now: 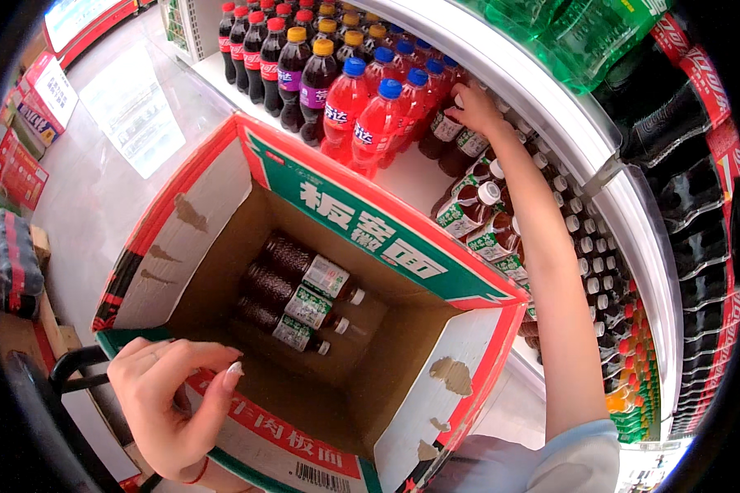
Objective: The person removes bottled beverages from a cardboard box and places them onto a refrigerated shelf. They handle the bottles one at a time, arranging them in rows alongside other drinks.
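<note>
An open cardboard box (401, 363) with red, green and white flaps stands before me. Several dark drink bottles with white caps and green-white labels (308, 305) lie side by side on its floor. My left hand (172, 394) hovers over the box's near left edge, thumb and fingers apart, holding nothing. My right hand (475, 108) reaches onto the shelf, at the white cap of a dark bottle (444, 126) behind the red drink bottles; whether the fingers grip it cannot be told. Below my right forearm, white-capped bottles (468, 209) lean on the shelf.
Red soda bottles with blue caps (376, 123) and cola bottles (253, 55) stand on the shelf to the left. A white shelf edge (567, 142) curves above my right arm, with large bottles beyond it. A black cart handle (80, 370) is at lower left. Cartons (21, 166) stand farther left.
</note>
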Demonstrator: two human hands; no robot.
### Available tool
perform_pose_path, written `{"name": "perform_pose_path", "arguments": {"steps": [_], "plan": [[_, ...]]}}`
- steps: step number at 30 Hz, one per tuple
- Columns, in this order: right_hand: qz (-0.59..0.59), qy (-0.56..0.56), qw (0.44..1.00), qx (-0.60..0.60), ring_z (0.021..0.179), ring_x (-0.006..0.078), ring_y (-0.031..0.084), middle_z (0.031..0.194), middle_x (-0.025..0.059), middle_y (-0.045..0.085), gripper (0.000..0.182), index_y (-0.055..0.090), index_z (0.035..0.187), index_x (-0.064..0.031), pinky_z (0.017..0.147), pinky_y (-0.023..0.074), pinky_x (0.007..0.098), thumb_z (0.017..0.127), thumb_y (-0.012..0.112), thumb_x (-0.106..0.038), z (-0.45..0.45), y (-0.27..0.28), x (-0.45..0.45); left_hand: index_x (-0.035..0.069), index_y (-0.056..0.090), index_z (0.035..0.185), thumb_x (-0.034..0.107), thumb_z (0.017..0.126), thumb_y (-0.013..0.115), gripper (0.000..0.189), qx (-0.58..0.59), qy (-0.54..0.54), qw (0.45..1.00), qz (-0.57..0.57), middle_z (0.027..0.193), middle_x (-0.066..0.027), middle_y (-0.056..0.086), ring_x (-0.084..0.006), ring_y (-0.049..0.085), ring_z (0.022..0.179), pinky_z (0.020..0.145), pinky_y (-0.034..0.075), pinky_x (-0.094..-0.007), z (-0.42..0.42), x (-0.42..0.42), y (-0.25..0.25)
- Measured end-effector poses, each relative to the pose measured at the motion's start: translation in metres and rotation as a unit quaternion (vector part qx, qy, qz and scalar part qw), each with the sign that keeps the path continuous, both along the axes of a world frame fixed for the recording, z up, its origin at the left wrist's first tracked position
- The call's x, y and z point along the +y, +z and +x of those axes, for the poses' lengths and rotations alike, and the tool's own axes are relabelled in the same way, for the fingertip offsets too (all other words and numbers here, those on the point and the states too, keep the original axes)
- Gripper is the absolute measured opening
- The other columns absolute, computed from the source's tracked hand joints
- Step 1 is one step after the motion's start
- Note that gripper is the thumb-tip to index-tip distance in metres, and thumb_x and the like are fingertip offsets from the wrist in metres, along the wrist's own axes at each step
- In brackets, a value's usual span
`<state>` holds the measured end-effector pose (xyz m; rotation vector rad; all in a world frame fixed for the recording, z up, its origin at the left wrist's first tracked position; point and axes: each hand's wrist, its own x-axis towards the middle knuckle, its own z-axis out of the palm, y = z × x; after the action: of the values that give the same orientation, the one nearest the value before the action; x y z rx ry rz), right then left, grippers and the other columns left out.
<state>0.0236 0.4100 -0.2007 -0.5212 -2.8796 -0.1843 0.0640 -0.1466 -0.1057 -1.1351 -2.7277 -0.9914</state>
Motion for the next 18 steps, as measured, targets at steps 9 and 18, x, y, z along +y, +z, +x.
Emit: {"name": "perform_pose_path", "arguments": {"steps": [9,18], "plan": [[-0.129,0.057,0.989,0.053,0.087,0.0395,0.06,0.09,0.0197,0.062,0.036,0.051,0.097,-0.0012,0.074,0.0462,0.0441,0.079,0.075,-0.022,0.042,0.025,-0.081,0.01,0.066,0.075,0.014,0.074,0.071,0.006,-0.012,-0.031,0.999,0.027,0.061,0.0004,0.064,-0.0168,0.057,0.05,0.052,0.034,-0.0286,-0.003,-0.006,-0.008],[-0.178,0.259,0.945,0.087,0.079,0.0326,0.056,0.087,0.0129,0.052,0.023,0.054,0.097,-0.0034,0.068,0.0449,0.0386,0.082,0.07,-0.01,0.115,0.104,-0.199,0.008,0.068,0.077,0.014,0.074,0.072,0.007,0.012,-0.057,0.998,0.019,0.061,-0.0018,0.065,-0.0176,0.058,0.048,0.051,0.04,-0.0274,-0.002,-0.006,-0.008]]}}
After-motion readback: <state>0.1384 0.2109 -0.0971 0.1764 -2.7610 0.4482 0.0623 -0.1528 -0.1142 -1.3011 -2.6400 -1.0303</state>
